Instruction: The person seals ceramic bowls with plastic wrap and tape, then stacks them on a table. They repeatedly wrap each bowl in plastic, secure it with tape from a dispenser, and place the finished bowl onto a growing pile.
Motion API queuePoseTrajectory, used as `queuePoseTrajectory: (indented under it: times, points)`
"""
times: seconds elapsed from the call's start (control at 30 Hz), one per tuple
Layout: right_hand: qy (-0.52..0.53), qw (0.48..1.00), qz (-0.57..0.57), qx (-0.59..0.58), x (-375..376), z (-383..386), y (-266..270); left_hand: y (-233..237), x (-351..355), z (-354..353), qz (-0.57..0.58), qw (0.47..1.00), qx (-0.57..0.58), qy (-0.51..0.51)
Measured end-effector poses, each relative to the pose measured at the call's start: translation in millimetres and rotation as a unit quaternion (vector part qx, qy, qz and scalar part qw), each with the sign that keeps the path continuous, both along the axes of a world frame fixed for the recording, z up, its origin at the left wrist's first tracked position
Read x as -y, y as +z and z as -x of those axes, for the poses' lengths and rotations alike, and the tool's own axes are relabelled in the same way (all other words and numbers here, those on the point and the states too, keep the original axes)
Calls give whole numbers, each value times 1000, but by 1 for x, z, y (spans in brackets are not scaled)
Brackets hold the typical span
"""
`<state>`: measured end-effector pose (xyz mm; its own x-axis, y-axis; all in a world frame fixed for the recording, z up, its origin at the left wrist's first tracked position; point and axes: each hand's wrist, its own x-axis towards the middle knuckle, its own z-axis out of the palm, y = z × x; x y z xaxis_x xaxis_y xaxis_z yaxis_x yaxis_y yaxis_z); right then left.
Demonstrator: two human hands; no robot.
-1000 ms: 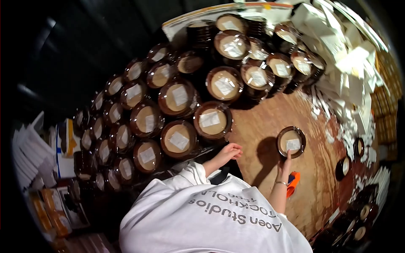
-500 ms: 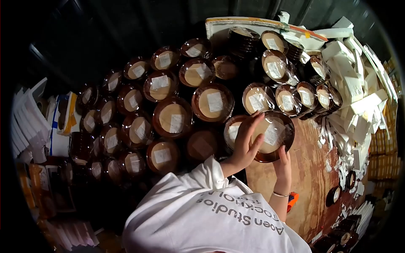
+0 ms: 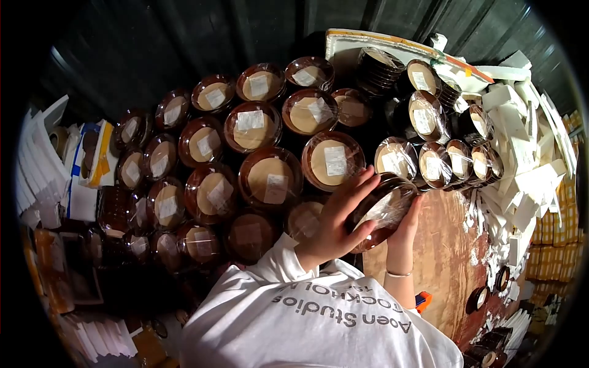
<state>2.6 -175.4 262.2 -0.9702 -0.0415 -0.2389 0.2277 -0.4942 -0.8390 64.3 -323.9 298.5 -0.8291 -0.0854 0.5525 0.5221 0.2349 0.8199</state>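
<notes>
A wrapped brown dish (image 3: 383, 214) is gripped between both hands, raised and tilted above the near left part of the table (image 3: 438, 230). Its left side is clasped by the left hand (image 3: 334, 224), with the fingers spread toward the far rim and the thumb laid across the wrapping. Its right side is held by the right hand (image 3: 403, 224), whose fingers are partly hidden by the dish. Whether one dish or several nested ones are held cannot be told. A bracelet (image 3: 399, 274) is worn on the right wrist, and just beside that forearm an orange tool (image 3: 423, 301) is partly covered by the white shirt (image 3: 319, 319).

The bare brown wood of the table is marked by darker, reddish patches toward its right edge, where small dark rings (image 3: 502, 278) and white scraps (image 3: 480, 245) are scattered. The left and far sides are crowded by stacks of wrapped dishes (image 3: 270, 178), brown-rimmed with pale centres, most topped by white labels. Behind the far stacks a white panel (image 3: 343, 52) with an orange edge is stood upright, and white foam pieces (image 3: 521, 141) are heaped beyond the far right corner. The room is closed off by a dark ribbed wall (image 3: 245, 30). White sheets (image 3: 46, 162) are piled at far left; yellow-and-white checked packs (image 3: 555, 264) are stacked at far right.
</notes>
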Motion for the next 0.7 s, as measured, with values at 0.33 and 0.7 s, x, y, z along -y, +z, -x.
queuePoseTrajectory:
  times: [0.33,0.7]
  points:
    - [41,995,-57,-69,-18,-6,-3,-17,1,0,-176,978,109,2]
    - [99,974,-181,-98,-19,-31,24,-33,16,-1,-431,836,320,-114]
